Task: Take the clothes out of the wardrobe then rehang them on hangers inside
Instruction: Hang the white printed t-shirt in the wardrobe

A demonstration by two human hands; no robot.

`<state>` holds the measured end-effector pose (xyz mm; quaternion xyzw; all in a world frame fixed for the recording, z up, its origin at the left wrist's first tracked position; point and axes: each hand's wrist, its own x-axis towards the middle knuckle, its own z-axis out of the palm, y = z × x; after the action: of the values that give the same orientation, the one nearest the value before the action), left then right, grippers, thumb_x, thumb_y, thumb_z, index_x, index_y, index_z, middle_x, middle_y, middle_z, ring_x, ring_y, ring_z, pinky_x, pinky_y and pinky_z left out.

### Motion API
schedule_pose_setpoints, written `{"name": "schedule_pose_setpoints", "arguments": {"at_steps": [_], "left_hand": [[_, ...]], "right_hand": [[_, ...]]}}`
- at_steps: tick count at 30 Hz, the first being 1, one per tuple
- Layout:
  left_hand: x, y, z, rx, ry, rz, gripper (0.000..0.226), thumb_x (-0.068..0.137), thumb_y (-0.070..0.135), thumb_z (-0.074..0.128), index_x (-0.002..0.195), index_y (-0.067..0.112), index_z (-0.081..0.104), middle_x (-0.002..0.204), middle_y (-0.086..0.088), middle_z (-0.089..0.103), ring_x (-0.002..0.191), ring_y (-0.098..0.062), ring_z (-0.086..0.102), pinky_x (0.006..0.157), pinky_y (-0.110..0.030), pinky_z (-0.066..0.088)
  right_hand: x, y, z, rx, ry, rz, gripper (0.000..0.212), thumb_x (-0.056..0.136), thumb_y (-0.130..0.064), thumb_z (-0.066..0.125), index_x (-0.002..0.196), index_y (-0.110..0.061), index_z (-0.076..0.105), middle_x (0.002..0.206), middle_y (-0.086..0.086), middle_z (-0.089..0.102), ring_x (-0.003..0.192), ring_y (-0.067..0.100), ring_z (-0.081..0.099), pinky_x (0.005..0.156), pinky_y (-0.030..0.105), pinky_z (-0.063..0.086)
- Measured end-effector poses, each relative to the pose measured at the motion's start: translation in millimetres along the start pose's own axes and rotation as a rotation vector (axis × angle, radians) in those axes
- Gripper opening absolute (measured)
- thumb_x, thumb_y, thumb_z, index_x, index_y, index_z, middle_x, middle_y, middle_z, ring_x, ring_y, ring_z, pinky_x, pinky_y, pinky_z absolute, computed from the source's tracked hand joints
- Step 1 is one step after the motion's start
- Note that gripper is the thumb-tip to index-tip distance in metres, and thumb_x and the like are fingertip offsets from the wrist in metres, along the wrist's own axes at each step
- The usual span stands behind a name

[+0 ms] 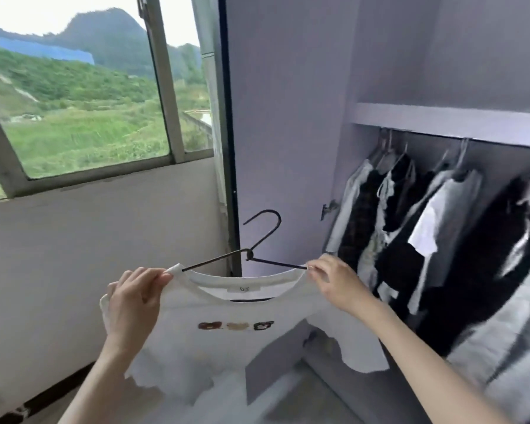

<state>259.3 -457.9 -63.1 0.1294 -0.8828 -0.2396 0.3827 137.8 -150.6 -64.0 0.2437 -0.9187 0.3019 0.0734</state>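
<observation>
White T-shirt [227, 328] held at centre frame, wire hanger [257, 255] threaded through neck. Shoulder seams pinched by left hand [135, 301] and right hand [334, 280], likely to seat fabric evenly. Hanging clothes [441, 240] seen at 3 o'clock in wardrobe [288, 117].

This is a bedroom in a home. An open lilac wardrobe [291, 117] holds dark and white clothes [426, 228] on hangers under its shelf [453, 120], and beside it a window [83, 117] in a plain white wall looks over green hills.
</observation>
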Motion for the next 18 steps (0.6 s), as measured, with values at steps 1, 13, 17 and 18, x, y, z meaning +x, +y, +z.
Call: {"name": "schedule_pose_setpoints", "arguments": {"at_steps": [1,13,17,18], "left_hand": [[5,1,6,-0.022,-0.018,0.016,0.025,0.084,0.032,0.053,0.081,0.015,0.071,0.080,0.001,0.066,0.084,-0.025,0.056,0.077,-0.029,0.027],[25,31,91,-0.342,-0.285,0.082,0.018,0.091,0.027,0.057,0.090,0.015,0.071,0.081,0.002,0.060,0.085,-0.025,0.048,0.080,-0.041,0.040],[18,54,125,-0.367,-0.435,0.079,0.017,0.092,0.024,0.056,0.093,0.015,0.070,0.088,0.001,0.056,0.095,-0.026,0.050,0.080,-0.033,0.035],[14,63,133,-0.365,-0.482,0.082,0.017,0.092,0.024,0.056,0.096,0.014,0.069,0.092,-0.001,0.057,0.097,-0.028,0.052,0.080,-0.033,0.035]], "right_hand": [[-5,5,-6,-0.006,0.022,0.013,0.021,0.095,-0.018,0.051,0.105,-0.008,0.066,0.094,0.001,0.057,0.101,0.021,0.054,0.083,0.023,0.035],[-90,18,-56,-0.320,0.319,0.108,0.036,0.087,-0.048,0.049,0.064,-0.019,0.047,0.059,-0.015,0.040,0.059,0.003,0.042,0.053,0.020,0.034],[-126,22,-56,-0.394,0.416,0.229,0.041,0.081,-0.049,0.046,0.055,-0.017,0.046,0.045,-0.010,0.038,0.041,0.010,0.041,0.039,0.016,0.021],[-134,25,-57,-0.419,0.424,0.283,0.041,0.082,-0.048,0.048,0.058,-0.016,0.050,0.047,-0.008,0.043,0.044,0.013,0.045,0.040,0.020,0.025]]}}
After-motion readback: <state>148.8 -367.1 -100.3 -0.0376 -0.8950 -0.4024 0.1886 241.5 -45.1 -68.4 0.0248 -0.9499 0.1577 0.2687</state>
